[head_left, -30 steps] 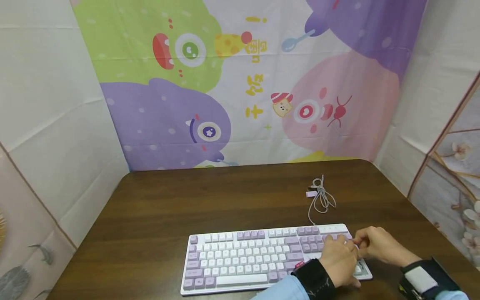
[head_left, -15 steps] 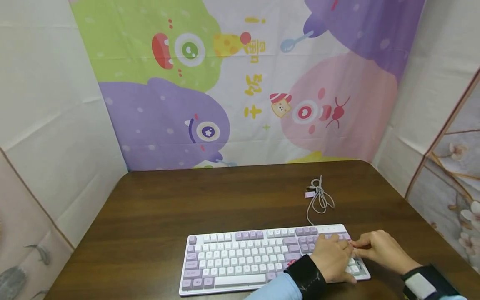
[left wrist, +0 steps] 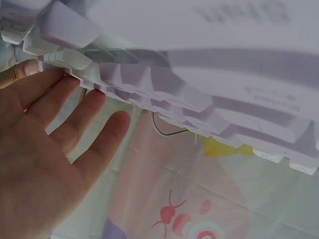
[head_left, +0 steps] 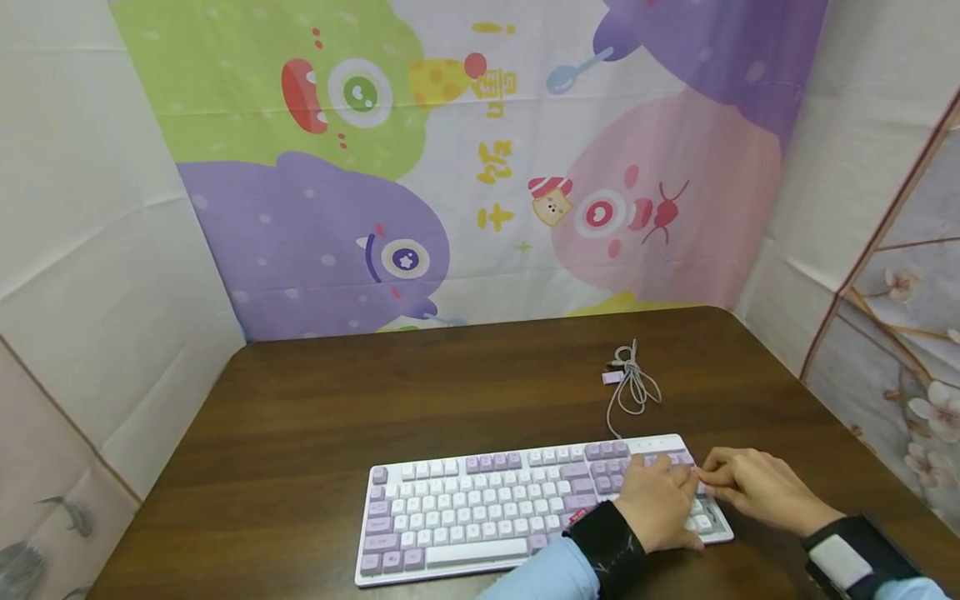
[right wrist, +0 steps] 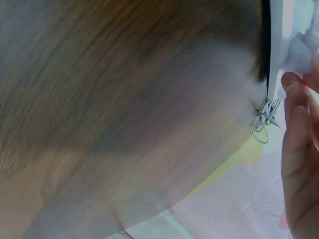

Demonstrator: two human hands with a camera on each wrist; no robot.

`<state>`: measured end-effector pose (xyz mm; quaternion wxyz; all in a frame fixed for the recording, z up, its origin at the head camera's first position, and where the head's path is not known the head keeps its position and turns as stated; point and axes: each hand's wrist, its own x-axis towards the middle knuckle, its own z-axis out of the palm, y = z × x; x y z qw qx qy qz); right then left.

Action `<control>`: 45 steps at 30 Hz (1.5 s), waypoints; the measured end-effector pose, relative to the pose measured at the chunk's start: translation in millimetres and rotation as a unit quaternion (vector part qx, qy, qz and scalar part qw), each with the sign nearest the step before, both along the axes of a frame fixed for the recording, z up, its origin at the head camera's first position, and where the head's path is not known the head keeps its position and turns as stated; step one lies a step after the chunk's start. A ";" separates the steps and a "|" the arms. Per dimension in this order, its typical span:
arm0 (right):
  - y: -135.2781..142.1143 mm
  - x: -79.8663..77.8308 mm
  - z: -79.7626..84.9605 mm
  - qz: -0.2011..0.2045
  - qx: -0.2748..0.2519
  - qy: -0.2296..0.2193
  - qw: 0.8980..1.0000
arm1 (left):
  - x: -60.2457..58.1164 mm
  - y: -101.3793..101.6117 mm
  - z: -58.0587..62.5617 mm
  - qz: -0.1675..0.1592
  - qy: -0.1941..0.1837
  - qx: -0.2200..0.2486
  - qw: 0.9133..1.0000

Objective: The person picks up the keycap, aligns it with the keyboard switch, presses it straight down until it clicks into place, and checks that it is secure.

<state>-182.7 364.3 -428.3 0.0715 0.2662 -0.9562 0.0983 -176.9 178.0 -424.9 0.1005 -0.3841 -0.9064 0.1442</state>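
Observation:
A white and light purple keyboard (head_left: 476, 552) lies near the front of the brown table. My left hand (head_left: 656, 504) rests over its number pad; in the left wrist view the left hand's fingers (left wrist: 92, 119) are spread along the undersides of the keycaps' edges. From the right side, my right hand (head_left: 761, 487) reaches to the keyboard's right edge, with thumb and forefinger pinching a light purple keycap (right wrist: 299, 52), mostly hidden by the fingers. Below them, a dark gap (head_left: 716, 515) shows in the number pad's lower right corner.
A grey bundled cable (head_left: 632, 387) with a small pale tag (head_left: 612, 377) lies behind the keyboard. The brown table (head_left: 360, 400) is edged at the back by a cartoon-print cloth (head_left: 517, 283), with pale cloth walls (head_left: 120, 208) at both sides.
My left hand has flattened and spread its fingers over the number pad. The right fingers have shifted slightly at the keyboard's right edge. The head view has turned a little.

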 end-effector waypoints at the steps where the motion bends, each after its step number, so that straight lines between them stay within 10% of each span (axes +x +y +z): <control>1: -0.7 0.5 0.5 -0.004 0.006 0.007 1.000 | 0.3 0.3 -0.2 0.000 0.004 -0.001 1.000; 19: -12.7 13.6 -18.6 0.014 0.065 0.223 0.972 | 6.5 6.0 -5.9 -0.003 0.037 -0.026 0.999; 32: -18.8 13.8 -17.7 -0.022 0.077 0.212 0.974 | 6.1 6.3 -3.6 0.004 0.005 -0.019 1.000; 45: -21.7 15.1 -4.6 -0.038 0.111 0.151 0.981 | 11.2 3.5 -7.3 -0.003 0.060 -0.006 0.998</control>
